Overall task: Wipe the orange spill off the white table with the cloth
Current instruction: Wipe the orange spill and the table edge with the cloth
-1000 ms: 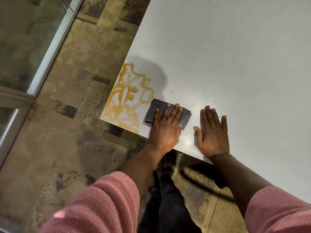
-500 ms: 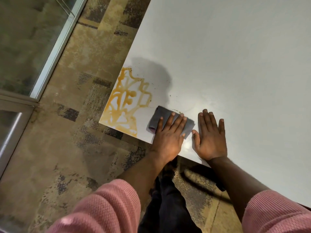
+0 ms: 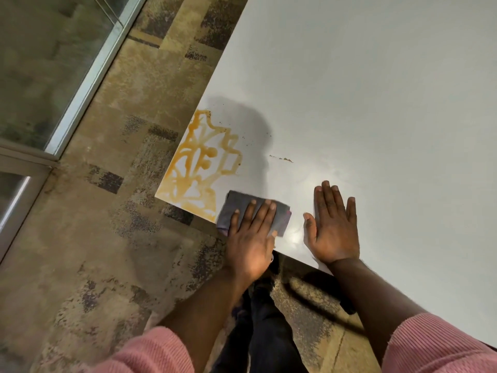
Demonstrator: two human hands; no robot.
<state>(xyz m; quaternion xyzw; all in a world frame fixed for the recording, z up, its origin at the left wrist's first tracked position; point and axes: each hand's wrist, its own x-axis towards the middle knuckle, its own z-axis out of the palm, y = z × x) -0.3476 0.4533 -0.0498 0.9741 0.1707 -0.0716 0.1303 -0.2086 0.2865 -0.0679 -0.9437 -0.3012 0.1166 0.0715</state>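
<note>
An orange spill (image 3: 199, 162) covers the near left corner of the white table (image 3: 376, 103) in a pattern of streaks and blobs. A folded grey cloth (image 3: 236, 203) lies just right of the spill at the table's near edge, with one corner hanging over it. My left hand (image 3: 250, 238) presses flat on the cloth with its fingers spread. To the right of the cloth, my right hand (image 3: 333, 230) rests flat on the bare table, fingers apart and holding nothing.
A thin line of brown specks (image 3: 282, 158) and scattered dots lie on the table right of the spill. Patterned brown carpet (image 3: 113, 238) lies below and left of the table. A glass wall with a metal frame (image 3: 88, 84) stands at far left.
My left hand has slid the cloth back toward the table's near edge, just past the spill's lower right. A line of brown specks shows where it was. My right hand stayed flat.
</note>
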